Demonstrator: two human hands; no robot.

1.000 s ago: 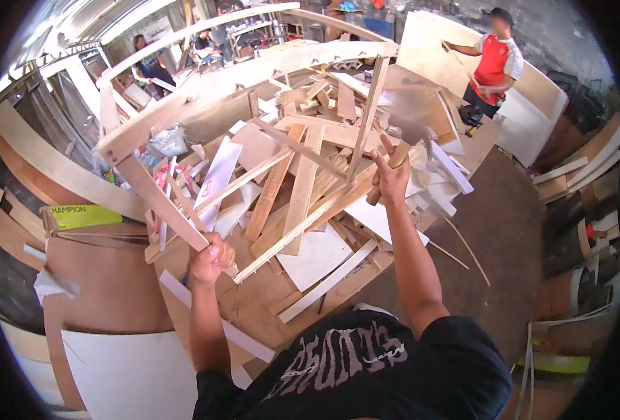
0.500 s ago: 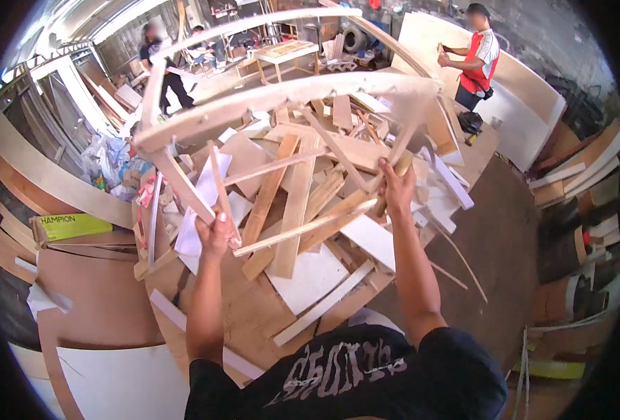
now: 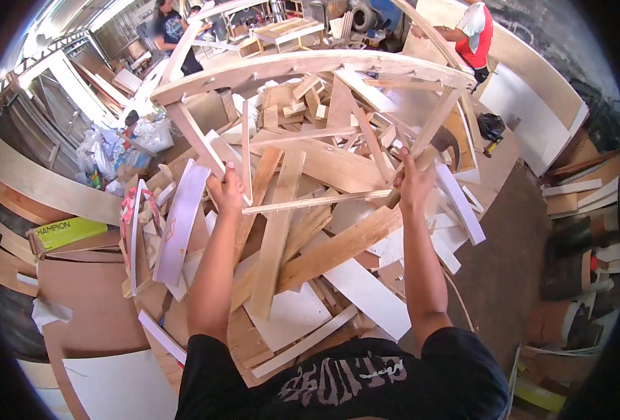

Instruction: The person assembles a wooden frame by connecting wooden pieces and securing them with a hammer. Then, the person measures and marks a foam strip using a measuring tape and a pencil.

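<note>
A large open wooden frame [image 3: 303,63] made of pale slats is held up in front of me, over a heap of offcuts. My left hand [image 3: 224,189] is closed around its lower left leg. The lower right leg is in the grip of my right hand [image 3: 413,180]. Between my hands runs a thin bottom slat [image 3: 324,201]. The frame's upper rail is slightly curved and has small pegs or holes along it. Its far part reaches to the top edge of the view, partly cut off.
Wood offcuts [image 3: 324,157] lie heaped below the frame. Plastic bags [image 3: 103,147] are piled at the left. One person [image 3: 173,35] stands at the back left, another in a red and white shirt [image 3: 476,38] at the back right. Curved boards [image 3: 44,182] lean along the left.
The frame has tilted and shifted slightly up and right in view, still held in both hands. My view has moved a little down, so the co-workers sit higher in it.
</note>
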